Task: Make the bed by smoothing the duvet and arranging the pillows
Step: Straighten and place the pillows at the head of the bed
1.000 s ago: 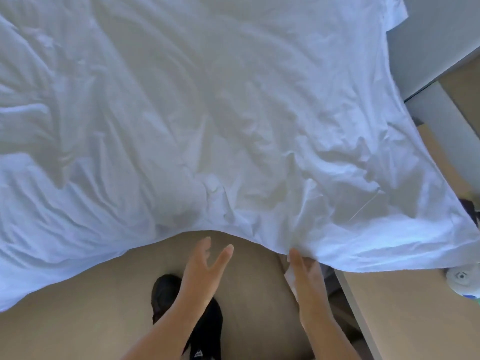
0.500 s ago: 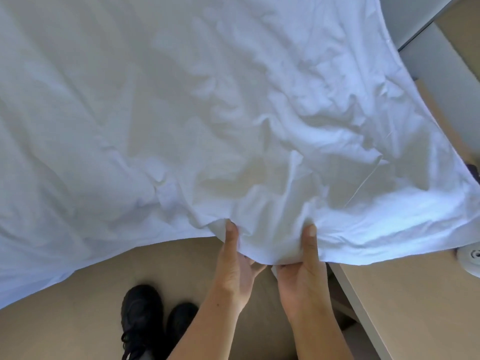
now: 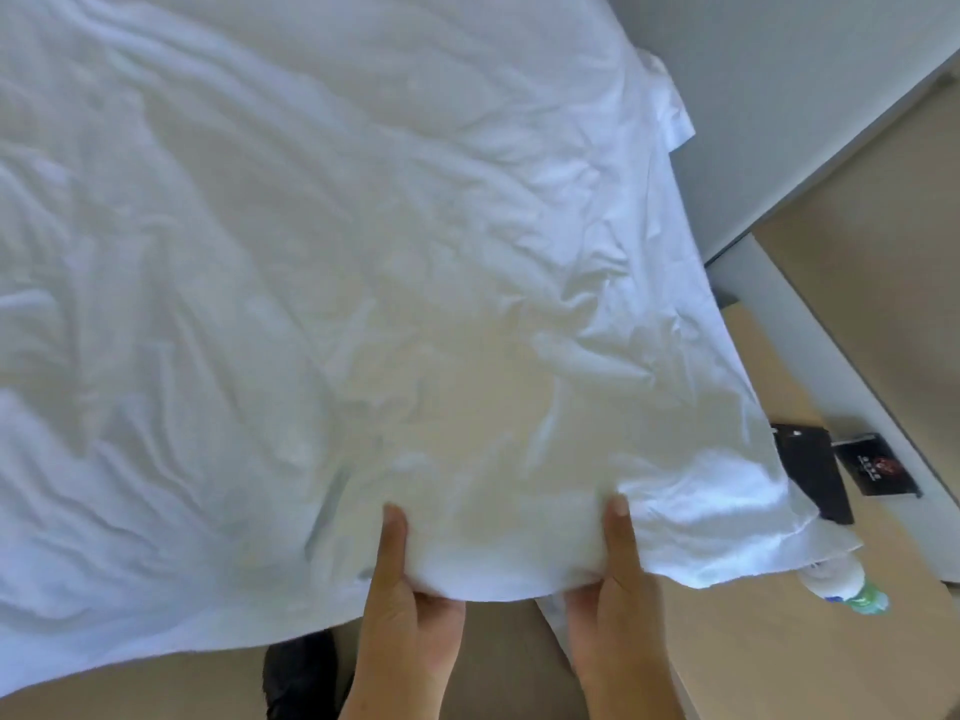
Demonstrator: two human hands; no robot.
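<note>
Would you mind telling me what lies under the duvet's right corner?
Under the duvet corner, a plastic bottle pokes out on the wooden table, beside a black device. The bottle's top end is covered.

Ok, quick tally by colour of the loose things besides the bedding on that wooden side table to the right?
Black: 2, a flat black device and a black card
White and green: 1, a bottle partly under the duvet
Total: 3
</note>
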